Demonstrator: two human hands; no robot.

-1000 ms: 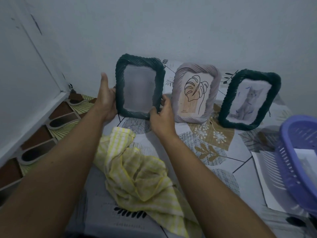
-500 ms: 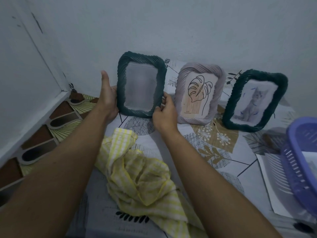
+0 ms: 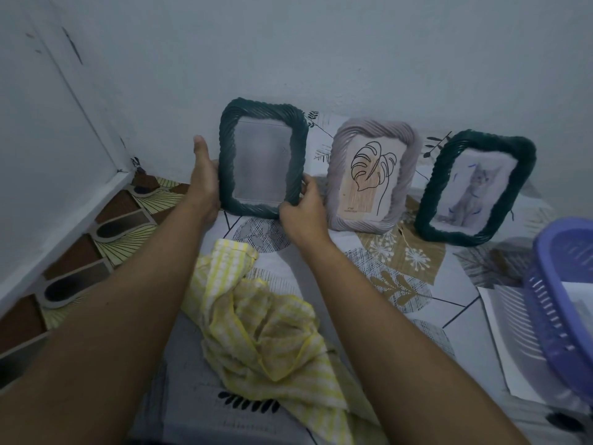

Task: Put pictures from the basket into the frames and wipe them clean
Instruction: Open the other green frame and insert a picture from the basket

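From the head camera, the step in hand looks like handling the third frame: the left green frame (image 3: 261,162) is upright at the left end of the row by the wall. Its pane shows only a dull grey, so I cannot tell whether a picture is inside. The left hand (image 3: 203,184) grips its left edge, thumb straight up along the rim, the other fingers hidden behind it. The right hand (image 3: 301,210) pinches the lower right corner, its fingers (image 3: 306,184) curled round the rim. Whether the bottom edge touches the tabletop (image 3: 417,303) I cannot tell. Just beside it stands the lilac frame (image 3: 372,175) with a leaf drawing, then the cat frame (image 3: 475,187), both filled. The yellow checked cloth (image 3: 263,332) lies crumpled between the forearms, untouched. The purple basket (image 3: 558,303) sits at the right edge with paper in it. If the frame is empty, the next move probably calls for opening its back; if filled, freeing one hand for the cloth.
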